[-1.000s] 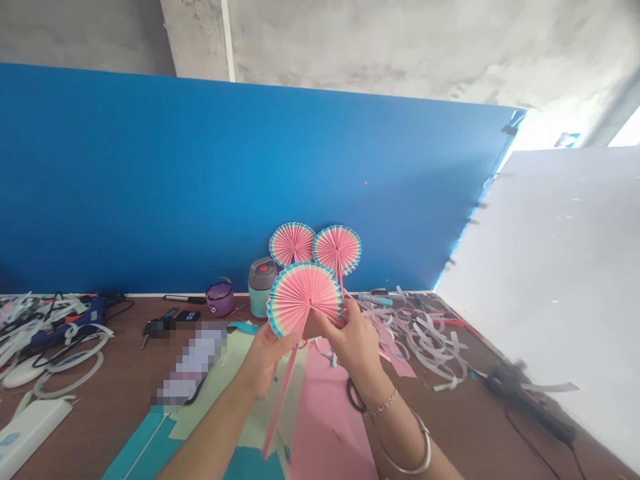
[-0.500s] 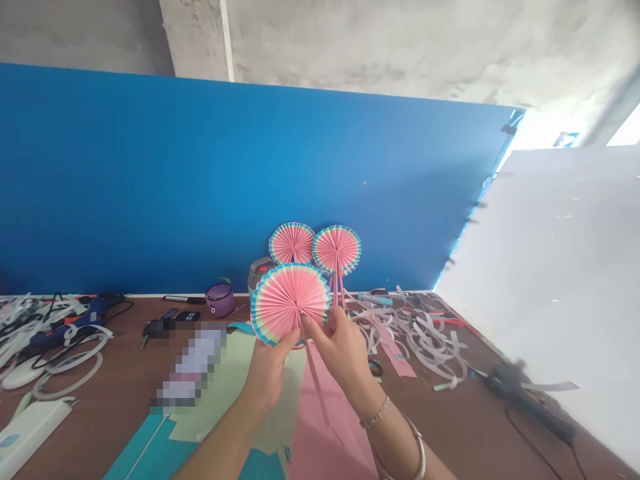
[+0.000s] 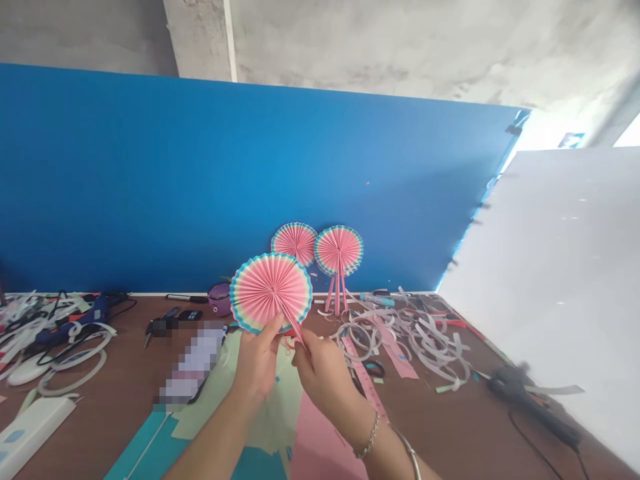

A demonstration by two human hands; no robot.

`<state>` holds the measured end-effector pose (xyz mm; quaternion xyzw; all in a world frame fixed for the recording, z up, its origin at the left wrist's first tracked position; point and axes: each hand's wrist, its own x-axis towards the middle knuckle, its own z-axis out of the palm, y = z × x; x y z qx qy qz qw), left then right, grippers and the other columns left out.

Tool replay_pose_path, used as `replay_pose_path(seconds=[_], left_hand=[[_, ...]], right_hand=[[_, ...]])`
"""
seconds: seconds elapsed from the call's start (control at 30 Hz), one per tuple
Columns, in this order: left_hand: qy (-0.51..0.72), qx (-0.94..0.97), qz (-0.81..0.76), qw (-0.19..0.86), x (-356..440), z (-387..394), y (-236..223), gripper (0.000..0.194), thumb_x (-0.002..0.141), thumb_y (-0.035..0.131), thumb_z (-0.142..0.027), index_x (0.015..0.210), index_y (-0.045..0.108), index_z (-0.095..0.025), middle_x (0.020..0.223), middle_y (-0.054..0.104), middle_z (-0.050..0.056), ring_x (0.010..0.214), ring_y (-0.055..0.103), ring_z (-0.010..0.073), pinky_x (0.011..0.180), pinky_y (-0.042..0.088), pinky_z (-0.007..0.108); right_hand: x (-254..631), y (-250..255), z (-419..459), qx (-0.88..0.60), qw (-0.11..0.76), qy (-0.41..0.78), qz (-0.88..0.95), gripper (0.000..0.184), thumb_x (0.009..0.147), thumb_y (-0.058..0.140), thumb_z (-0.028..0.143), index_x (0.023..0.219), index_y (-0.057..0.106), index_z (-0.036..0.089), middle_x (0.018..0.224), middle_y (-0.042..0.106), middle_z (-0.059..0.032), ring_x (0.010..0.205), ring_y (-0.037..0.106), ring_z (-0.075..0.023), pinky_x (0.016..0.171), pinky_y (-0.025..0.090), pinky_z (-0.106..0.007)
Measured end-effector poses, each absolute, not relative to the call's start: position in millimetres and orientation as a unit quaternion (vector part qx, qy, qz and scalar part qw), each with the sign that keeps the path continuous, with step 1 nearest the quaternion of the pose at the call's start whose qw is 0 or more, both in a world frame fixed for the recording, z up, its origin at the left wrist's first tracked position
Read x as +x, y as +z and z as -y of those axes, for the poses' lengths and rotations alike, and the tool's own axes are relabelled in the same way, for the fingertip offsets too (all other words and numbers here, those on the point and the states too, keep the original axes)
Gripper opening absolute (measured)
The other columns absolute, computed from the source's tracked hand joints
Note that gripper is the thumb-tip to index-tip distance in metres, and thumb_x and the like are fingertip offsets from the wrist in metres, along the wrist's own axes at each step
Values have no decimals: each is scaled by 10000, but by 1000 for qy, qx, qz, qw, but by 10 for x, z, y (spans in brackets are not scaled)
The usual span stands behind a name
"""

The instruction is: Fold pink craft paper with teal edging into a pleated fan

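- Hands: I log the left hand (image 3: 257,365) and right hand (image 3: 323,381) close together, both clamped on one pleated paper fan (image 3: 270,291). The right pinches its pink stick (image 3: 295,325) where it meets the lower rim.
- Fan position: held open and tilted, above the tabletop and in front of the blue wall panel (image 3: 200,187). My read: the grip keeps the pleats spread and the stick steady.
- Two matching fans (image 3: 339,251) stand against the panel, seemingly propped there to stay clear of the clutter.
- Below the hands lie mint paper (image 3: 280,407) and pink paper (image 3: 325,447), apparently kept within reach.
- Paper offcuts (image 3: 430,347) are heaped to the right, seemingly pushed aside. A glue gun (image 3: 533,413) lies beyond them.
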<state>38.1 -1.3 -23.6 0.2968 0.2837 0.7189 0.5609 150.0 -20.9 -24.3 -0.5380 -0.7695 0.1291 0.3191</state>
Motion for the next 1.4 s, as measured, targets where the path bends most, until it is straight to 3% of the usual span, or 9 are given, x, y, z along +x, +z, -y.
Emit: replay_pose_path(seconds=[0.33, 0.53, 0.67, 0.77, 0.83, 0.9, 1.0, 1.13, 1.4], left_hand=[[670, 280, -301, 618, 398, 11, -309, 191, 671, 742, -284, 769, 643, -154, 772, 676, 15, 712, 614, 140, 675, 451, 252], [650, 297, -283, 640, 441, 62, -297, 403, 679, 742, -254, 1052, 601, -191, 960, 681, 52, 820, 637, 179, 745, 457, 281], [653, 276, -280, 647, 407, 45, -266, 475, 645, 764, -240, 1080, 579, -191, 931, 685, 50, 799, 655, 189, 715, 483, 285], [658, 258, -293, 644, 379, 30, -250, 468, 623, 776, -219, 1048, 579, -196, 827, 686, 14, 717, 662, 168, 661, 493, 263], [658, 254, -298, 643, 375, 28, -243, 447, 628, 771, -204, 1031, 578, -202, 775, 681, -4, 670, 658, 152, 629, 493, 249], [651, 257, -291, 652, 384, 35, -241, 437, 642, 762, -192, 1036, 575, -206, 781, 687, 0, 671, 661, 155, 629, 497, 254], [627, 272, -271, 678, 407, 55, -236, 450, 653, 754, -183, 1063, 571, -209, 870, 701, 31, 741, 672, 179, 675, 504, 280], [605, 287, -281, 688, 417, 68, -227, 443, 626, 774, -189, 1030, 594, -201, 917, 708, 45, 763, 676, 185, 716, 501, 287], [575, 296, -314, 695, 410, 55, -229, 297, 574, 803, -223, 800, 624, -153, 797, 710, 49, 720, 672, 199, 695, 495, 304]], right_hand=[[1398, -456, 220, -566, 228, 16, 792, 188, 897, 317, 127, 877, 501, 155, 619, 614, -44, 503, 511, -162, 493, 143, -264], [1343, -476, 228, -568, 219, 35, 792, 179, 903, 326, 154, 875, 501, 136, 643, 615, -57, 533, 519, -163, 509, 168, -271], [1382, -381, 246, -543, 232, 130, 796, 217, 913, 349, 254, 898, 523, 124, 672, 612, -61, 567, 514, -163, 505, 199, -261], [1505, -270, 192, -502, 261, 285, 774, 299, 915, 373, 374, 860, 557, 145, 671, 602, -36, 585, 515, -144, 517, 273, -236], [1604, -212, 114, -460, 335, 378, 730, 335, 890, 418, 452, 908, 571, 155, 772, 622, -42, 685, 552, -149, 580, 352, -230], [1689, -173, 27, -439, 434, 426, 661, 354, 862, 451, 492, 912, 569, 162, 860, 622, -48, 772, 561, -158, 651, 403, -240], [1775, -130, -65, -429, 526, 456, 575, 337, 815, 516, 504, 819, 575, 171, 782, 595, -16, 692, 539, -139, 618, 429, -236], [1844, -68, -92, -435, 561, 475, 520, 289, 744, 608, 462, 745, 593, 174, 663, 554, 12, 554, 485, -110, 478, 379, -205], [1917, 27, -87, -410, 566, 508, 503, 234, 704, 647, 380, 705, 595, 151, 617, 538, 23, 517, 458, -83, 484, 395, -202]])
